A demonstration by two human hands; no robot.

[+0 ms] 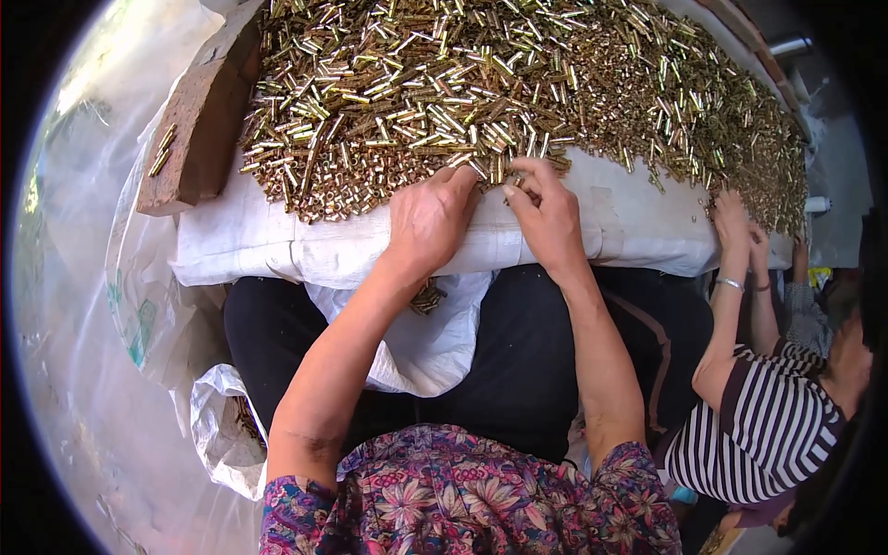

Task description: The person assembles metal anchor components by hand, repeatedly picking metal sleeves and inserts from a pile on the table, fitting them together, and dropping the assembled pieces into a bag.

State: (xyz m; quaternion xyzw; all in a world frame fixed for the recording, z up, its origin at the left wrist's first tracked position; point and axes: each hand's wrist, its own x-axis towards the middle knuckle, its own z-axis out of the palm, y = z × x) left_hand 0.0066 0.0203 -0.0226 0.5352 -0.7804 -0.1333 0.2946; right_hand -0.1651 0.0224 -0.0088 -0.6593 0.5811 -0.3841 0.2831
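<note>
A broad heap of small brass-coloured metal tubes (435, 83) covers the table, with short nut-like metal pieces (347, 180) spread along its near edge. At that edge my left hand (427, 220) is closed, its fingers bent and pressed together; what lies in them is hidden. Just to its right, my right hand (552, 217) curls thumb and fingers around small brass-coloured metal pieces (523, 188). The two hands are close together, their fingertips among the tubes. Below my wrists, a white woven sack (435, 347) lies across my lap with some metal pieces showing inside.
White sheeting (638, 217) covers the table's near edge. A brick (199, 129) borders the heap at left, a few tubes on top. A white bag (217, 435) holding metal pieces stands at lower left. On the right, a person in striped clothing (754, 425) reaches into the heap.
</note>
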